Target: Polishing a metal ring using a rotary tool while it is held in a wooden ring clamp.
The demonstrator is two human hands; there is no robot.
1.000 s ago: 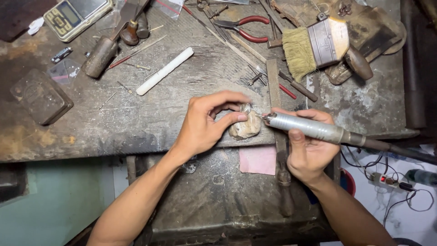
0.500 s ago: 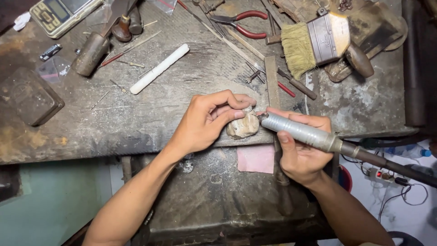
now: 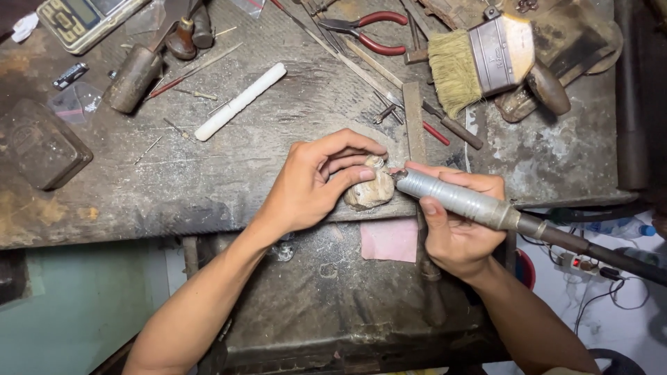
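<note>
My left hand (image 3: 316,182) curls around a small pale lumpy piece (image 3: 370,191) and presses it against the front edge of the worn workbench (image 3: 208,180). My right hand (image 3: 455,232) grips a grey metal rotary handpiece (image 3: 451,198), whose tip touches the piece from the right. A dark flexible shaft (image 3: 597,253) runs from the handpiece off to the right. The tool's bit is hidden between my fingers and the piece.
Scattered on the bench are a wide brush (image 3: 479,59), red-handled pliers (image 3: 368,31), a white stick (image 3: 240,102), a wooden-handled tool (image 3: 132,87), a dark metal block (image 3: 38,142) and a scale (image 3: 80,21). Under the bench edge lie a pink cloth (image 3: 389,239) and a tray.
The view has shifted slightly. My hands stay at the bench edge; the handpiece has tilted so that its rear end points lower to the right.
</note>
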